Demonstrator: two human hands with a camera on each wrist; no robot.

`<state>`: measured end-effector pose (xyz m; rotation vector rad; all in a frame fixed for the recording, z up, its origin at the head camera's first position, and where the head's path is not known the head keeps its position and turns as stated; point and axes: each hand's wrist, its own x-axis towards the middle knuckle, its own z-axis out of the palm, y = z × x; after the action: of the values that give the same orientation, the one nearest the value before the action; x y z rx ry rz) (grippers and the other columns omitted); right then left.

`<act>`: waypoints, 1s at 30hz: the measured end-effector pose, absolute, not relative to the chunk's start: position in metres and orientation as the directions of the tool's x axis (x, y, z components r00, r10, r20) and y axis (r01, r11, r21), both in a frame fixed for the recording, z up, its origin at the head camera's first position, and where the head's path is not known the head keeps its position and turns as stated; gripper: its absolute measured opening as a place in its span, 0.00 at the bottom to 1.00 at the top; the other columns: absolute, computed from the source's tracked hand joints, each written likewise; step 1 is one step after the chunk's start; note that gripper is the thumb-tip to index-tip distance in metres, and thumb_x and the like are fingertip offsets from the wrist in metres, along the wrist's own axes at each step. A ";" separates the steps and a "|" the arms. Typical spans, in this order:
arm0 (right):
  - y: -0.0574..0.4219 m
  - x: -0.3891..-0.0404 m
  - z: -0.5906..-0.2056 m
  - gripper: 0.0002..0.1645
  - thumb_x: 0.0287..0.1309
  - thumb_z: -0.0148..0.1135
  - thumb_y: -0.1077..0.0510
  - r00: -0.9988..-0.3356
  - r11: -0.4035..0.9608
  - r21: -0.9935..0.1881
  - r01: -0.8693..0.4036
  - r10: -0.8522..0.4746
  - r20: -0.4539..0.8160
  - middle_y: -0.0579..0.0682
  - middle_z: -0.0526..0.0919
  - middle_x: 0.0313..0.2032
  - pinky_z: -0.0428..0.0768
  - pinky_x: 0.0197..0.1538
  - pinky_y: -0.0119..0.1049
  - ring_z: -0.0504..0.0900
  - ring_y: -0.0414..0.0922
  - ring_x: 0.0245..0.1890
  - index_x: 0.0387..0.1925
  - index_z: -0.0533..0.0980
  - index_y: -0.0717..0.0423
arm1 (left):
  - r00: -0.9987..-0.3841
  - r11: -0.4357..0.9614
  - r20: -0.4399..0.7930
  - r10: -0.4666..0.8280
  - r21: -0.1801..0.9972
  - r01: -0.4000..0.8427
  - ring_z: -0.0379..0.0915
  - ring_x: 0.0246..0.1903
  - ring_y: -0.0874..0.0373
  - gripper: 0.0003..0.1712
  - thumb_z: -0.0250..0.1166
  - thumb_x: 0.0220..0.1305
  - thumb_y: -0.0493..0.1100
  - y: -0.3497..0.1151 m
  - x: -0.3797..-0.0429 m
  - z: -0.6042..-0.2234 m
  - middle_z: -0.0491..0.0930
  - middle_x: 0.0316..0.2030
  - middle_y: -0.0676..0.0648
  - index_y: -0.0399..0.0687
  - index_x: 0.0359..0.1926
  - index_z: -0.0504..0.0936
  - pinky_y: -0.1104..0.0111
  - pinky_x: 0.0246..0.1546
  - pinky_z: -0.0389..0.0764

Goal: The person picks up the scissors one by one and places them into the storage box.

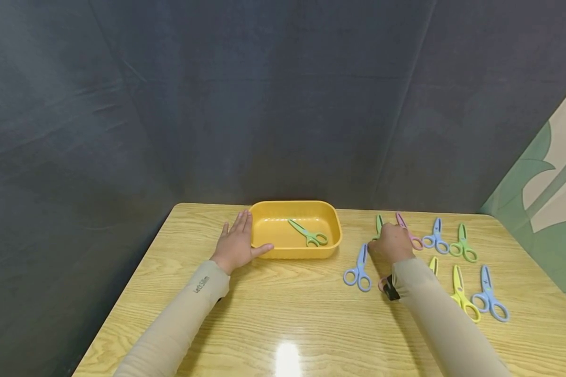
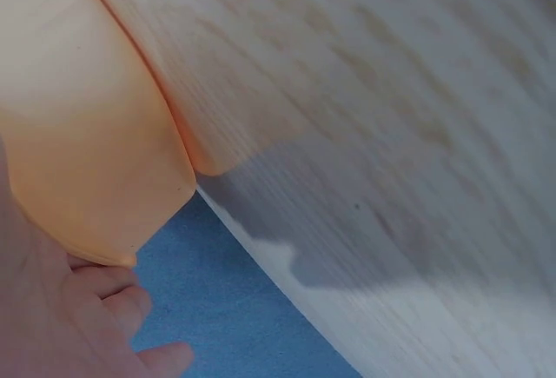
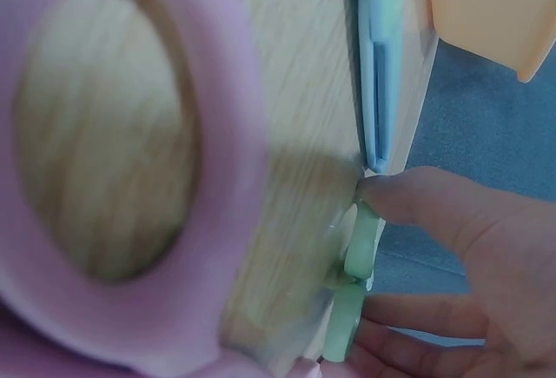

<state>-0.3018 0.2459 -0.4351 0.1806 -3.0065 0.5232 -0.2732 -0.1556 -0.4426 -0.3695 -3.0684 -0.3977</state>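
My left hand (image 1: 236, 245) rests against the left end of a yellow plastic bin (image 1: 294, 253), fingers extended along its side and thumb over the front rim. Inside the bin lies one pair of green scissors (image 1: 298, 227). At the right, my right hand (image 1: 393, 243) holds another pair of green scissors (image 3: 358, 252) by the handles, thumb on one side and fingers on the other; its blades (image 1: 379, 223) point toward the back. Just left of that hand are blue scissors (image 1: 362, 257). A pink scissors handle (image 3: 230, 135) lies under the right wrist, mostly hidden in the head view.
More scissors lie on the wooden table (image 1: 264, 314) around the right arm: pink (image 1: 402, 222), blue (image 1: 437, 228), green (image 1: 461, 235), yellow (image 1: 458, 280) and blue (image 1: 487, 280). A second yellow pair (image 1: 434, 264) is partly covered by the sleeve. A dark curtain (image 1: 283, 104) hangs behind the table.
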 end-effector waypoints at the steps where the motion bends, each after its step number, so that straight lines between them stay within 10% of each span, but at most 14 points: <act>1: 0.246 -0.302 -0.435 0.25 0.50 0.72 0.57 -0.989 0.934 -0.331 -0.134 -0.104 0.109 0.49 0.72 0.13 0.76 0.38 0.54 0.71 0.51 0.21 0.11 0.65 0.54 | -0.972 0.941 0.056 0.229 0.242 0.236 0.34 0.79 0.46 0.67 0.52 0.63 0.80 -0.156 -0.273 -0.443 0.39 0.80 0.38 0.32 0.79 0.43 0.43 0.75 0.40; 12: 0.246 -0.304 -0.432 0.23 0.48 0.70 0.58 -0.990 0.928 -0.350 -0.129 -0.098 0.106 0.47 0.69 0.12 0.71 0.31 0.44 0.68 0.47 0.18 0.11 0.64 0.53 | -0.972 0.941 0.055 0.228 0.243 0.234 0.33 0.79 0.47 0.68 0.51 0.62 0.81 -0.156 -0.274 -0.444 0.39 0.80 0.39 0.33 0.79 0.42 0.43 0.75 0.41; 30: 0.230 -0.305 -0.422 0.22 0.45 0.69 0.54 -0.957 0.925 -0.328 -0.190 -0.099 0.274 0.55 0.71 0.18 0.74 0.30 0.53 0.73 0.56 0.24 0.11 0.65 0.55 | -0.974 0.939 0.057 0.219 0.258 0.226 0.33 0.79 0.47 0.67 0.55 0.63 0.78 -0.155 -0.273 -0.445 0.40 0.80 0.38 0.32 0.79 0.43 0.43 0.75 0.39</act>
<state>-0.3049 0.2297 -0.4219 0.2155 -2.8311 0.5195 -0.2732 -0.1549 -0.4445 -0.3518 -3.0665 -0.4127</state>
